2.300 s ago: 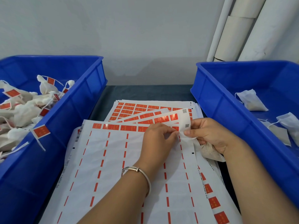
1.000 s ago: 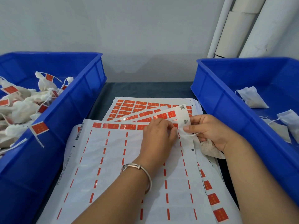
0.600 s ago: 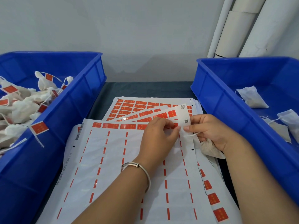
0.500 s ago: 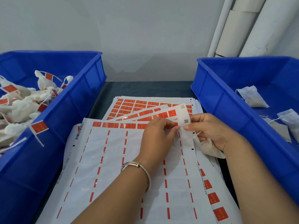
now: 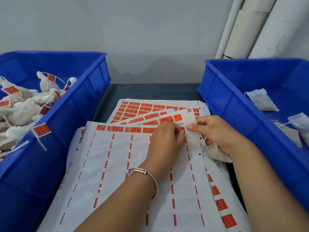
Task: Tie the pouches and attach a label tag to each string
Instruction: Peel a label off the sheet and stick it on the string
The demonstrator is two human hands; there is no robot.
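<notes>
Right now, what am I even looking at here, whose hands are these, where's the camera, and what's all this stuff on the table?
A head-worn camera looks down at a person's bare hands. The left hand picks at a red label on the top sheet. The right hand steadies that sheet's edge and holds a pouch by its string. More label sheets lie underneath. The left bin holds tagged pouches; the right bin holds untagged pouches.
</notes>
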